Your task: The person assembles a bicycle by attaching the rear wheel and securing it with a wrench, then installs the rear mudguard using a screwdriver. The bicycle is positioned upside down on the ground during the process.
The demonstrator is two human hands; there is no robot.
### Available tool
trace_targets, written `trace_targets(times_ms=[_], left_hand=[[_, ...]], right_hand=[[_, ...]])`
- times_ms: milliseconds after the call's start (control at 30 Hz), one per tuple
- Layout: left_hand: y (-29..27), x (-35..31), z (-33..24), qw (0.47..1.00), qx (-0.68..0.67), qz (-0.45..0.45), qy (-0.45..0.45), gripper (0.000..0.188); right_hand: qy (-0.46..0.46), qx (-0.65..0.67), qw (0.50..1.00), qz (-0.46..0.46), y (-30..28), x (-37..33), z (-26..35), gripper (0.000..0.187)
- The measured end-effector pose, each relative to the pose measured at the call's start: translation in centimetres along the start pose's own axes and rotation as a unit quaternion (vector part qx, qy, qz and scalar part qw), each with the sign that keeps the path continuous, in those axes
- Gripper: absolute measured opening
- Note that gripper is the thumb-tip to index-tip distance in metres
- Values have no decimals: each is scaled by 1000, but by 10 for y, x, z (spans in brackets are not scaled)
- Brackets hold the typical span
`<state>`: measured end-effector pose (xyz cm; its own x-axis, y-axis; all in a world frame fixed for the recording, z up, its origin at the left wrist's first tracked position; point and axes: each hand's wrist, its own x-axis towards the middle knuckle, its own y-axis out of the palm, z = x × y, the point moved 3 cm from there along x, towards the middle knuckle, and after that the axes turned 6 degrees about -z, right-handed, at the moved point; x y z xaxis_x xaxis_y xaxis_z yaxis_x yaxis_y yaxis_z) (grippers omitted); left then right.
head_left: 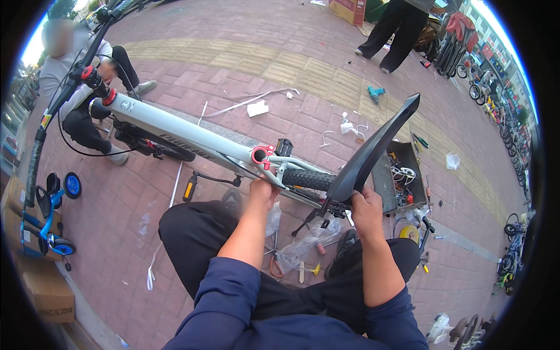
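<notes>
While the right hand point(367, 211) grips a mudguard point(378, 146), left hand's point(264, 192) hold unclear, a toolbox point(382, 185) contains jumbled parts point(402, 175)

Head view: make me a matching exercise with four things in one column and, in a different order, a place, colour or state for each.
1. Mudguard
2. Drill
3. Seat clamp
4. Toolbox

A. Red, at the top of the seat tube on the pale bicycle frame
B. Open, with loose items inside
C. Black, with the right hand at its lower end
D. Teal, lying on the paving

Pairs: 1-C, 2-D, 3-A, 4-B
</notes>
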<state>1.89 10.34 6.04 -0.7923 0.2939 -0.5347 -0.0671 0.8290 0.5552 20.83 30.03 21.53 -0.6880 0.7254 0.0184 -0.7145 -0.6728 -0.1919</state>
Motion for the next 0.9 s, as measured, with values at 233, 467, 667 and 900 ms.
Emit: trace_targets(times_ms=[233,467,667,900], left_hand=[[-6,20,-9,990,23,137,-24,21],[-14,36,-7,985,63,159,-16,30],[-10,30,-8,983,74,170,-5,32],[-2,-8,-9,972,-59,221,-53,58]], right_hand=[[65,-50,997,5,-8,-2,15,23],[76,-1,997,20,-4,-3,20,21],[62,17,997,32,-2,0,16,19],[22,-27,999,14,-4,5,6,20]])
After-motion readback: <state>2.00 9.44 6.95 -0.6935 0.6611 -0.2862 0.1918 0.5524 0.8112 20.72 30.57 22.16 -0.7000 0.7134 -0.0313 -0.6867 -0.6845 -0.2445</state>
